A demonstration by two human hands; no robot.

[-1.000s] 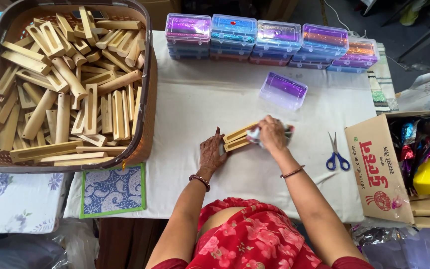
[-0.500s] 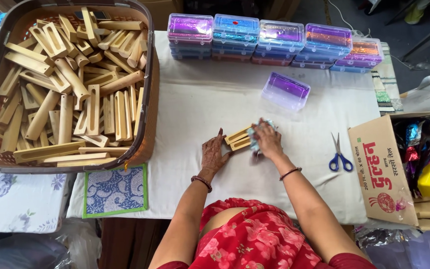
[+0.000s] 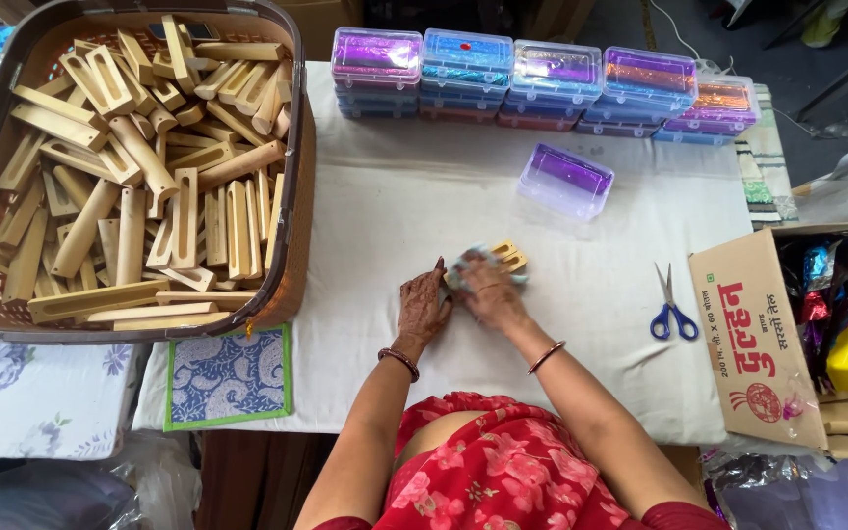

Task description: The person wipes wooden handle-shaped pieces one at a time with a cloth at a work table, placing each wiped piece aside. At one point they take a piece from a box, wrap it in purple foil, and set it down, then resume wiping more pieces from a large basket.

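I'm pressing a cloth (image 3: 465,265) over one wooden piece (image 3: 505,258) mid-table with right hand (image 3: 491,292) fingers clamped, left hand (image 3: 424,306) flat beside it, basket (image 3: 291,196) at the left edge looking mostly unprocessed.

You look down on a table under a white cloth (image 3: 414,206) at frame centre, evenly lit. Dark floor (image 3: 817,88) shows at the upper right, and a floral-cloth surface (image 3: 41,402) at the lower left.
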